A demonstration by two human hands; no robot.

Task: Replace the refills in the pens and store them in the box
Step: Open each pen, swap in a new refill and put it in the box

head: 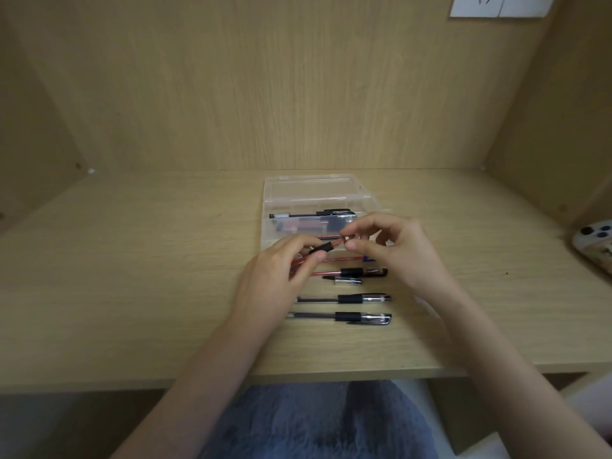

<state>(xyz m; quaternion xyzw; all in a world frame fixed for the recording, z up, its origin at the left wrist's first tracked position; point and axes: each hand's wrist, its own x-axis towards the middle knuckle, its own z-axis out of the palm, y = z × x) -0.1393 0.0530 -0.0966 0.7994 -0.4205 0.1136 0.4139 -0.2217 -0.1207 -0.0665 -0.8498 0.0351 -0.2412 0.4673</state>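
"on the counter (132,276), what sort of surface was it?"

"pale wood grain. the same board rose behind it as a back wall (298,94) and closed in both sides, like a study nook. a white socket plate (496,5) sat high on the right of that wall, and a phone (592,243) lay camera side up at the counter's far right edge. blue-grey fabric (314,422) showed below the front edge."

"and the box?"

"the clear box (266,223) stood open mid-counter, lid folded back toward the wall. a black capped pen (311,215) lay inside, over dark and reddish things i could not make out."

"where was the pen in hand?"

"the red pen (323,248) was held over the box's near edge. the left hand (281,273) had its grip closed round the barrel at the black sleeve. the right hand (394,250) kept a narrow grip, fingertips pinching the pen's front end."

"and the others?"

"in a row nearer the person lay a red refill (344,259), a second red pen (347,272), a short clear piece (347,281), then two black pens (344,298), all lying crosswise."

"any writing?"

"the print on the pens and the marks on the socket plate were too small and blurred to read."
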